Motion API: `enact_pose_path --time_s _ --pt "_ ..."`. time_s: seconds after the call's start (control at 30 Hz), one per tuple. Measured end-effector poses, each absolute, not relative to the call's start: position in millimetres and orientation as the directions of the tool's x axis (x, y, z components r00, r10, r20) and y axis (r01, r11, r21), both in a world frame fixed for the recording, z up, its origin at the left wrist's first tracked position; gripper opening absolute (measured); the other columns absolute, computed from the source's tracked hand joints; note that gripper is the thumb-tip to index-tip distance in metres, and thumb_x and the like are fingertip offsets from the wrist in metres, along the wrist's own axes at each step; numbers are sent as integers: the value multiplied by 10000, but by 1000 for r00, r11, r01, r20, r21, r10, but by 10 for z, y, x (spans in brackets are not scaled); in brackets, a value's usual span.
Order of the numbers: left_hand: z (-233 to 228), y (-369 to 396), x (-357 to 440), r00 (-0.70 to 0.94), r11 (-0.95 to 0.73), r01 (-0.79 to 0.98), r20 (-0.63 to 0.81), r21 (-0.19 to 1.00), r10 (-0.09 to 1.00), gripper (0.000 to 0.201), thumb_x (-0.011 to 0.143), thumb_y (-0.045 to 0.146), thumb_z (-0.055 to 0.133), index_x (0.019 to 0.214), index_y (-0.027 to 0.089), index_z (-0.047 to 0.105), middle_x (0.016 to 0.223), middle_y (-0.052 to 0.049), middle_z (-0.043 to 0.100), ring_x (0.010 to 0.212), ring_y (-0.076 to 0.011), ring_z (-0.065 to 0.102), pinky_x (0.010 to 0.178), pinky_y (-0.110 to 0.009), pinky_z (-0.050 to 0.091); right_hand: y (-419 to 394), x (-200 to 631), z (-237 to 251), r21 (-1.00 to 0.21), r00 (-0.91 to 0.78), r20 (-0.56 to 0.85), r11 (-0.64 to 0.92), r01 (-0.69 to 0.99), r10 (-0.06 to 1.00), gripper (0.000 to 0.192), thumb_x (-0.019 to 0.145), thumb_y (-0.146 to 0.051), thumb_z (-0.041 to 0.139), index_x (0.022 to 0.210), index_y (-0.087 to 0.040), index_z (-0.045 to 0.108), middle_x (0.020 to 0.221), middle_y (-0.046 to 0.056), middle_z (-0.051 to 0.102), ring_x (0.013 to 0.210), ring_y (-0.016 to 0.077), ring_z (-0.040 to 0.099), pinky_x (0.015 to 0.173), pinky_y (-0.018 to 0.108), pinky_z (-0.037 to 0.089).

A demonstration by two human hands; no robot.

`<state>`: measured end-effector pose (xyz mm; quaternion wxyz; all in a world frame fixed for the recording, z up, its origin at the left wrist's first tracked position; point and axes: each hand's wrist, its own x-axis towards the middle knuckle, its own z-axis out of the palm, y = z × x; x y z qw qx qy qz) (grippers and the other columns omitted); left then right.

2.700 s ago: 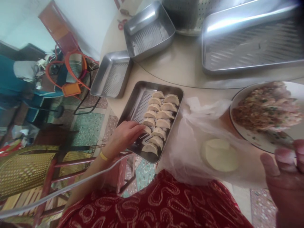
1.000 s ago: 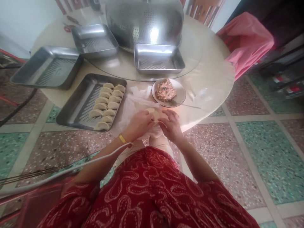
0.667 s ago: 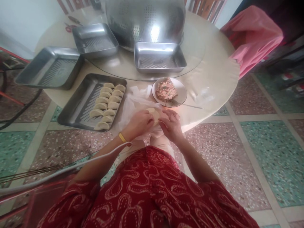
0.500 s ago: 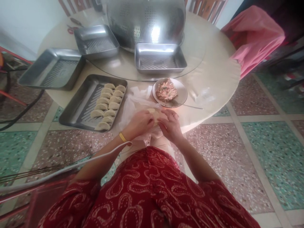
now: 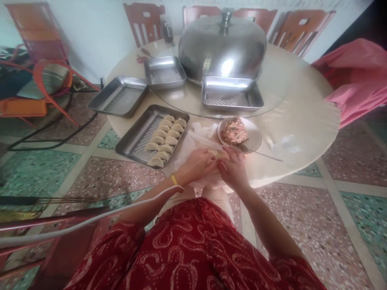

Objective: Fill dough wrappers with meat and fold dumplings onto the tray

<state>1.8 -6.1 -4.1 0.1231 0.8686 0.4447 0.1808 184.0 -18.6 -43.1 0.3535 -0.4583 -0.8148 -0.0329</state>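
Between my two hands is a pale dumpling wrapper, partly hidden by my fingers. My left hand, with a yellow band at its wrist, has its fingers closed on the near-left edge. The fingers of my right hand pinch the right side. Under the hands lies a crumpled white plastic bag. Just beyond my right hand stands a white plate with a mound of minced filling and a thin utensil. To the left, a metal tray holds several folded dumplings in two rows.
Three more metal trays stand farther back: one left, one behind it, one in the middle. A large domed steel lid rises behind them. Wooden chairs line the wall. A white cable crosses by my left arm.
The camera view has tilted up and turned left, so the whole lid and the chairs show now. My hands stay at the wrapper, with little change in their grip.
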Motion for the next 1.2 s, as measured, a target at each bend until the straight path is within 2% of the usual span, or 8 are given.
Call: enact_pose_path --time_s 0.4,0.5,0.57,0.7,0.8,0.93,1.13,1.2 --pt "29 -90 -60 346 -479 692 334 540 877 231 966 251 469 949 154 677 901 -93 644 888 -212 606 846 -368 504 137 1856 -312 -390 -328 618 641 661 714 177 914 -283 600 877 -216 759 1312 124 645 1288 345 524 1046 606 446" --pt "78 -234 -63 114 -388 383 374 838 920 218 946 337 499 951 173 643 948 -81 643 942 -202 588 913 -373 492 256 1851 -158 -433 -269 629 616 657 729 145 897 -290 637 835 -230 753 1277 95 667 1261 320 555 1048 590 469" --pt "74 -333 -13 37 -129 -12 130 992 991 286 955 425 465 928 183 613 900 -68 645 894 -188 607 889 -364 516 315 1837 -3 -434 -247 635 603 669 732 107 889 -280 658 833 -259 746 1274 53 668 1272 293 554 1070 570 468" --pt "77 -373 181 224 260 -369 -186 892 957 541 999 514 176 1033 175 596 976 -136 695 960 -226 676 886 -431 558 242 1769 287 -336 -307 647 623 706 697 103 894 -255 646 887 -281 745 1349 3 620 1368 295 476 1105 591 432" --pt "179 -298 294 319 445 -565 -313 695 895 642 994 542 85 1011 178 613 1096 -156 701 1113 -251 654 948 -448 547 -32 1730 347 -211 -388 658 652 728 646 151 917 -250 610 847 -284 739 1397 -18 591 1405 300 425 1121 601 407" --pt "340 -275 364 387 488 -713 -298 503 873 657 992 561 94 1129 196 623 1205 -107 694 1245 -259 591 1023 -465 510 -486 1806 220 -60 -445 669 640 766 596 136 908 -232 628 953 -304 734 1404 11 595 1389 298 444 1145 577 376" --pt "376 -380 445 507 573 -741 -268 350 819 728 971 623 181 1267 101 593 1273 -157 668 1331 -288 531 1119 -451 440 -871 2020 9 -91 -399 678 609 788 617 290 852 -301 687 1141 -324 697 1586 -16 386 1454 324 347 1197 564 286" --pt "372 -390 468 522 584 -766 -271 269 809 721 971 620 255 1341 72 544 1273 -168 670 1331 -296 533 1123 -453 435 -910 2094 -41 -120 -368 702 610 783 610 295 859 -320 674 1152 -350 693 1549 -26 436 1426 306 391 1185 563 309"
